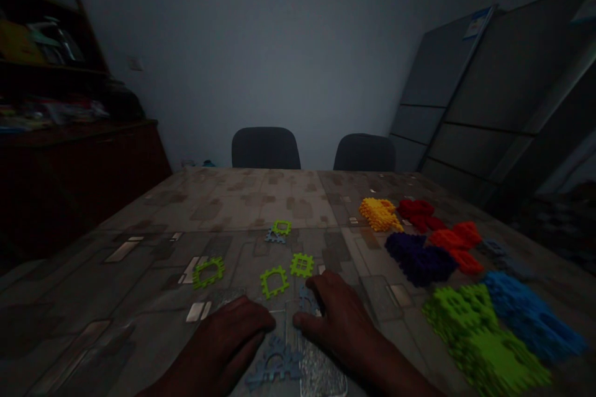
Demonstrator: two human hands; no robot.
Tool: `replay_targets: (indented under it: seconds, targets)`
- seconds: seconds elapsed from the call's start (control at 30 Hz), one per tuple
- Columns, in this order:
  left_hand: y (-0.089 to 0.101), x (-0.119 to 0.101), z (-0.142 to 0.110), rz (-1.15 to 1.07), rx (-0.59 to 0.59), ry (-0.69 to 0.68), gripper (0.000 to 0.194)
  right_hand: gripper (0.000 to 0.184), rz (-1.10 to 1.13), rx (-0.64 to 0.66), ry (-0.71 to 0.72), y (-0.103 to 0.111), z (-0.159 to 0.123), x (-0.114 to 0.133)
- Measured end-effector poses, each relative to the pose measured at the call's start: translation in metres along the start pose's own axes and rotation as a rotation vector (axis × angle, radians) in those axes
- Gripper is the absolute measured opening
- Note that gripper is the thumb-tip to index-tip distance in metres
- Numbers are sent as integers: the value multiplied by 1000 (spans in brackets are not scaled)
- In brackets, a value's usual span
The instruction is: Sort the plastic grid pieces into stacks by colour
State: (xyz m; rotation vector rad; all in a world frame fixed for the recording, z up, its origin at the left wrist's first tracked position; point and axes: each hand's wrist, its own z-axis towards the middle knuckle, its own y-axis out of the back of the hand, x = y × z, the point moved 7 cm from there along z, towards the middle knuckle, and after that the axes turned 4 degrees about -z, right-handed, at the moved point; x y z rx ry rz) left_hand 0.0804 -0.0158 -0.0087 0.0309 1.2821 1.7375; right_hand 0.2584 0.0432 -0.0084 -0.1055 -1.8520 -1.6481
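Note:
My left hand [233,335] rests low on the table, fingers outstretched, nothing visible in them. A flat grey-blue toothed piece with an arched opening [274,361] lies just beside its fingertips. My right hand [342,319] has its thumb and index finger at a smaller grey-blue toothed piece [306,298]; the palm hides part of it. Beyond the hands are a lime square frame piece [263,283] and a lime window piece [302,254]. Another lime frame [208,262] lies left. Farther away, a lime frame [282,221] touches a grey-blue piece [274,237].
Piles of toothed pieces stand on the right: yellow [379,214], dark red [416,209], orange-red [459,239], purple [419,262], blue [531,316] and lime [484,332]. Two chairs [266,147] are behind the patterned table [233,195]. Cabinets flank the dim room.

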Motion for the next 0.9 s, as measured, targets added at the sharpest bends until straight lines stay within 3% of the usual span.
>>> replay_targets:
  seconds: [0.17,0.33,0.53,0.73,0.9]
  targets:
    - [2,-3,3,9,14,-1,20,39,-6,-19,-30,0,4,-2]
    - [8,-9,6,15,-43,-42,17,35,26,-27,-53,2,4,-8]
    - [10,-10,7,47,-39,-41,16,39,157,11,-69,3,5,-11]
    - [12,-4,6,64,-55,-48,17,46,145,-62,12,18,8,-15]
    - [13,-6,4,97,-75,-47,18,31,2,-58,140,24,1,-6]
